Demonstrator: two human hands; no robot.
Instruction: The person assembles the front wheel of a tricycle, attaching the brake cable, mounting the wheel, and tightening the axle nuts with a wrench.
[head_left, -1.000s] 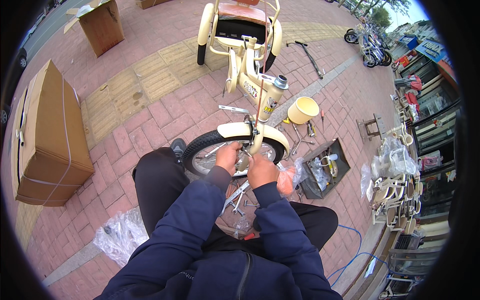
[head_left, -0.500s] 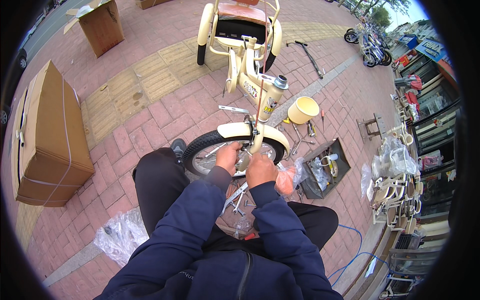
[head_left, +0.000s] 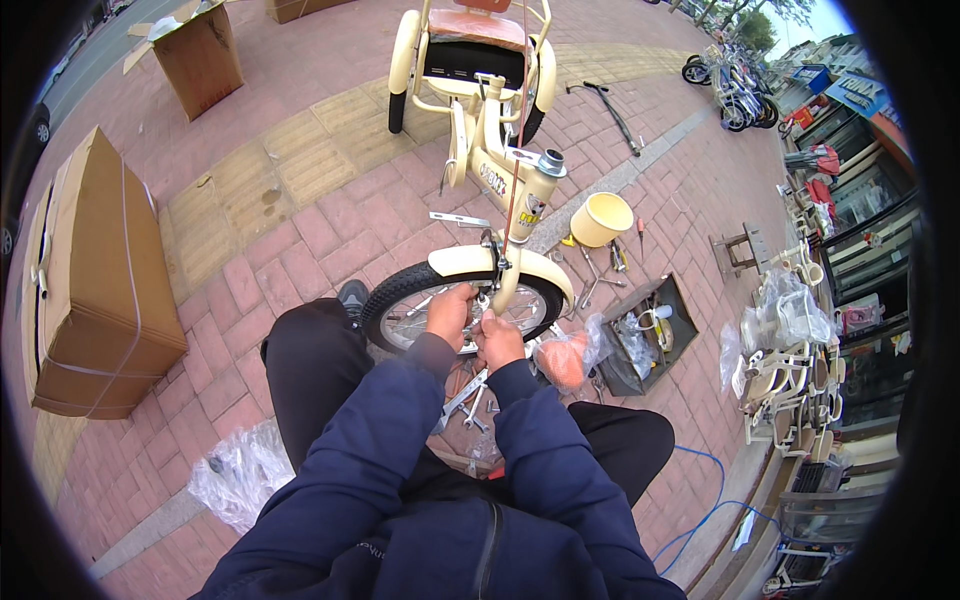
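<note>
A cream tricycle [head_left: 515, 190] stands in front of me, its front wheel [head_left: 395, 290] with black tyre and cream fender [head_left: 545, 268] between my knees. Both of my hands are at the fork, over the spokes. My left hand [head_left: 450, 316] is closed, its fingertips bent in beside the fork leg. Just right of it and lower, my right hand [head_left: 500, 342] pinches at the fork's lower end. Whatever small part or tool the fingers hold is hidden. Beneath the hands, several wrenches [head_left: 472, 408] lie on the bricks, next to an orange bundle in clear plastic [head_left: 563, 360].
At the right stands a dark toolbox [head_left: 680, 335], with a cream bucket [head_left: 602, 220] and loose tools beyond it. Cardboard boxes [head_left: 110, 300] are on the left. Clear plastic wrap [head_left: 245, 475] lies by my left leg. A blue hose [head_left: 715, 490] curves along the right. Farther back lies a black handlebar [head_left: 615, 115].
My right hand has moved slightly left and down along the fork, closer to my left hand. My left hand stays almost in place. The whole view has shifted a little.
</note>
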